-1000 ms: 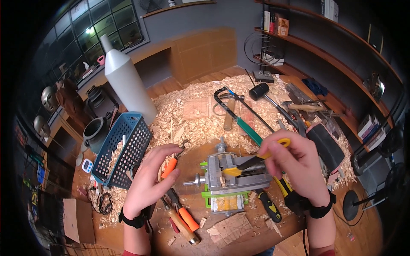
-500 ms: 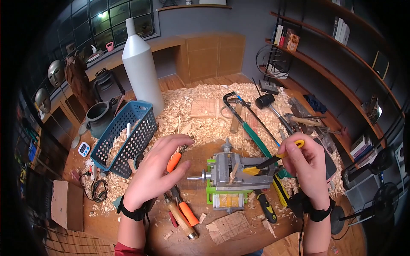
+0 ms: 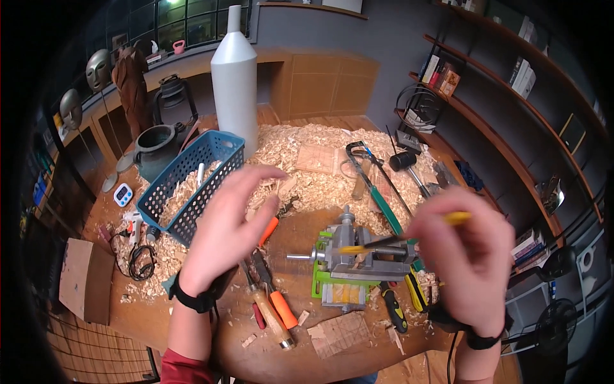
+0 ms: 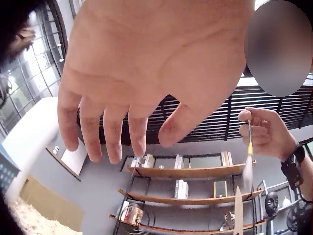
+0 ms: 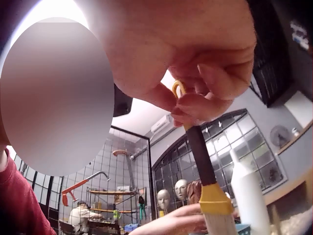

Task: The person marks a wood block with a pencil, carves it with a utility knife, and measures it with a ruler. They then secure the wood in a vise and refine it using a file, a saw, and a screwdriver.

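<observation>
In my right hand [image 3: 464, 249] I pinch a paintbrush [image 5: 201, 155] by its looped yellow end; its handle is black and its bristles pale. The brush points left and overlaps the top of a metal vise [image 3: 366, 274] on a green base in the head view. A small piece of wood [image 3: 361, 258] sits between the vise jaws. My left hand [image 3: 231, 224] hovers left of the vise, fingers spread and holding nothing, as the left wrist view also shows. Below it lie chisels, one with a wooden handle [image 3: 274, 320], another with an orange handle [image 3: 283, 310].
A blue basket [image 3: 153, 201] of shavings stands left, near a tall white bottle [image 3: 235, 86]. A green hacksaw [image 3: 385, 208] and a black mallet [image 3: 403, 160] lie beyond the vise. A marked wood block [image 3: 338, 334] lies in front, beside a yellow-black handled tool [image 3: 395, 310].
The head view has swung, shifting the scene. Over the vise the brush first went right, then came back left, and my right hand is now blurred. My left hand keeps its spread pose.
</observation>
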Motion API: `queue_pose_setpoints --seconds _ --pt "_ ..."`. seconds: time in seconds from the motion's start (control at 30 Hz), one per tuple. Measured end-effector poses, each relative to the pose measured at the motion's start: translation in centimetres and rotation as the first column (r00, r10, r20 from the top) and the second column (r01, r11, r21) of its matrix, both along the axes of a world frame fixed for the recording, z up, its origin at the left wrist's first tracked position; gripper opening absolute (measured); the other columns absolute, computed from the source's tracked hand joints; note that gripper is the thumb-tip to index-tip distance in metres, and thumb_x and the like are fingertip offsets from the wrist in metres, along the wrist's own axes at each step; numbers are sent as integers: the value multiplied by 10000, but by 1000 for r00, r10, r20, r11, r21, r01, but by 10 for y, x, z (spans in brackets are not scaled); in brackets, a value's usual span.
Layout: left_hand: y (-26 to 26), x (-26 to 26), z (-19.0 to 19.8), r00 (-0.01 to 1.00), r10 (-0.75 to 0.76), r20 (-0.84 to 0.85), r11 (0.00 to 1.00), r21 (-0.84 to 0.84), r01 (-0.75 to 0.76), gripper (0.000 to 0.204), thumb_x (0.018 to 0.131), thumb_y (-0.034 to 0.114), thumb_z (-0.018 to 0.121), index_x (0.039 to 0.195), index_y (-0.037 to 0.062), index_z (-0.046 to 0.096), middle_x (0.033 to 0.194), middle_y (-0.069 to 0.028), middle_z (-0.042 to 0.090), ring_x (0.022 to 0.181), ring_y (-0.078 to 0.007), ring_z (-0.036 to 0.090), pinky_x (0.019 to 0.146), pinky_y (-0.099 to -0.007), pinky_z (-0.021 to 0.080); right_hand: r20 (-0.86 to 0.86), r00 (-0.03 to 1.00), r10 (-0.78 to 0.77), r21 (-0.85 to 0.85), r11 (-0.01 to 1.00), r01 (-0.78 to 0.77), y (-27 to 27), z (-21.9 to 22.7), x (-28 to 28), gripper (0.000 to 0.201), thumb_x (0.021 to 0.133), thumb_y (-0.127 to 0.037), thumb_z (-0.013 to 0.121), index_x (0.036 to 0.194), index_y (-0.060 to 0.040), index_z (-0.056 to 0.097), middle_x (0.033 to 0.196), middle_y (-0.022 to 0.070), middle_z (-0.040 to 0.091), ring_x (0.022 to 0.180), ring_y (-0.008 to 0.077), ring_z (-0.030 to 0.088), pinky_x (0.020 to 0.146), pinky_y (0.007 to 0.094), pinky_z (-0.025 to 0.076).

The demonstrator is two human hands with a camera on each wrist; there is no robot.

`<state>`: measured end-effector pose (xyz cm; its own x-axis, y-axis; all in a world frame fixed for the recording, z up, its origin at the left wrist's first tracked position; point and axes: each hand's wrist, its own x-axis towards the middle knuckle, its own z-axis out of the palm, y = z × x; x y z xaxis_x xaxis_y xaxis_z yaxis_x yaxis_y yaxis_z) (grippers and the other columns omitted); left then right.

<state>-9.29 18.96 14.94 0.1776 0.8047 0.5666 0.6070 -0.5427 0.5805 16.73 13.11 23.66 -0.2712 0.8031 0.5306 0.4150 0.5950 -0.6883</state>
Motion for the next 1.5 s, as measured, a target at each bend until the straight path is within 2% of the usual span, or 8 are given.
queue_pose_setpoints --seconds 0.2,0.47,0.77,0.87,0.97,1.1,1.3,1.5 --pt "-5 -31 15 959 69 274 993 68 -91 264 920 121 594 1155 6 621 1126 -148 653 1093 -264 614 968 -336 438 654 744 -135 30 988 152 37 -10 -33 154 946 -150 597 890 -24 665 591 118 584 519 214 573 525 306 420" --pt "-15 -29 22 970 39 240 998 39 -50 277 918 98 593 1182 19 615 1182 -75 648 1121 -181 581 991 -305 408 603 775 -186 145 982 122 36 -8 -46 126 927 -150 619 859 -51 657 635 175 617 624 363 635 568 437 488" --pt "-14 -15 17 987 -28 159 997 69 18 279 898 80 608 1173 30 614 1199 -93 636 1141 -224 580 1003 -320 399 534 808 -248 251 959 129 31 -16 -29 109 956 -140 593 938 -67 671 641 112 646 586 260 654 530 359 469" --pt "-14 -9 12 992 -49 115 997 66 42 281 895 73 611 1173 32 613 1223 -98 627 1148 -235 579 1001 -328 404 -168 956 -241 95 961 259 16 -12 -1 162 1034 -165 530 1036 -70 661 676 -19 580 541 6 464 474 180 348" --pt "-15 -9 11 994 -85 63 995 50 82 284 891 68 613 1172 30 612 1231 -104 624 1166 -241 576 1007 -335 407 -345 868 -356 57 916 398 -4 -31 64 216 1064 -218 470 1108 -72 623 706 2 595 496 23 459 437 164 315" --pt "-18 -9 10 994 -104 41 995 13 104 257 878 107 632 1122 28 615 1125 -150 637 1115 -330 599 983 -384 446 -368 684 -630 -281 777 564 -16 -97 178 286 1064 -321 457 1134 -95 618 715 19 631 446 36 464 389 171 278" --pt "-29 -15 -15 977 -130 -168 987 -117 111 256 882 153 643 1107 32 631 1137 -149 634 1111 -339 596 972 -387 454 -332 704 -628 -692 669 271 -5 -177 222 297 1062 -264 427 1271 -72 515 905 117 729 469 91 582 378 181 378" --pt "-68 -56 -35 930 -154 -334 973 -213 85 255 876 198 657 1086 54 666 1034 -151 666 968 -330 648 844 -404 508 102 752 -651 -596 565 571 -18 -183 211 421 1043 -297 456 1432 -156 377 725 66 645 404 92 480 371 206 334"
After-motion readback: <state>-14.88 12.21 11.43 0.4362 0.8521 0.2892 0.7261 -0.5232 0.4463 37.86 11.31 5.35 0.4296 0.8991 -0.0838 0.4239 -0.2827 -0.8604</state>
